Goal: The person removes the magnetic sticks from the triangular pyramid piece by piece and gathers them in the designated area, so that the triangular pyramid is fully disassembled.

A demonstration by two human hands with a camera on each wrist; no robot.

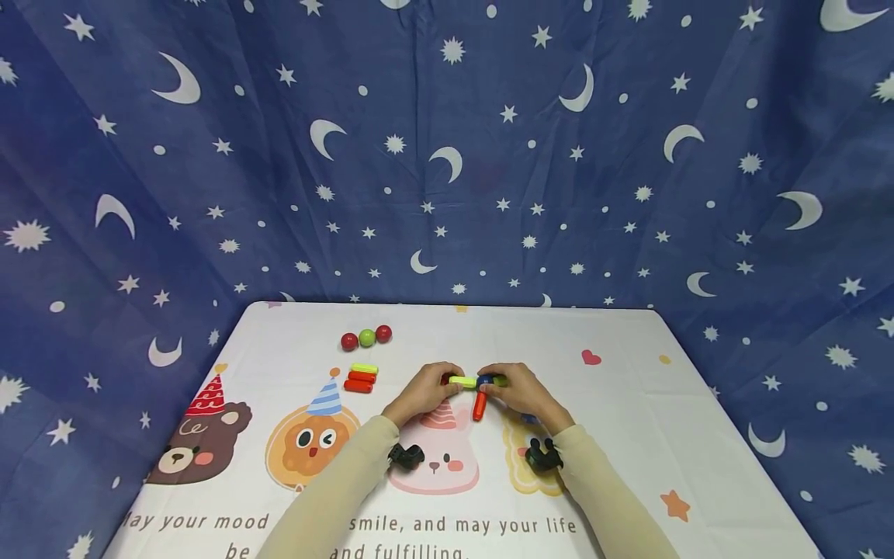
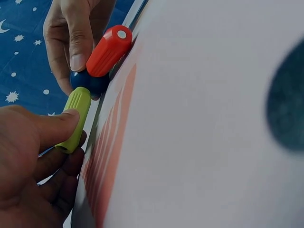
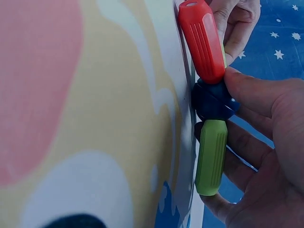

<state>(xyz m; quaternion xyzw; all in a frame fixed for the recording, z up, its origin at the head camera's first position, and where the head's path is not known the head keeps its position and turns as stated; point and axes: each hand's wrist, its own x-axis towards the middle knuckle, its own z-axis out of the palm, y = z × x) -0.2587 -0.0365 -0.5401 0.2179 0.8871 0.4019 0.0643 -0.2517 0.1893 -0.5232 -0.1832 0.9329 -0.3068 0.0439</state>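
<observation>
Near the middle of the table, my left hand pinches a yellow-green rod between thumb and fingers. The rod's far end meets a dark blue ball; whether it is seated in the ball cannot be seen. My right hand grips that ball, thumb on one side and fingers behind. From the ball a red rod points toward me. A green rod extends from it to the right, lying along the right hand's fingers. In the head view the right fingers partly cover this green rod.
Left of the hands lie a yellow-green rod and two red rods side by side. Behind them, a red ball, a green ball and another red ball form a row. A blue curtain hangs behind the printed tablecloth.
</observation>
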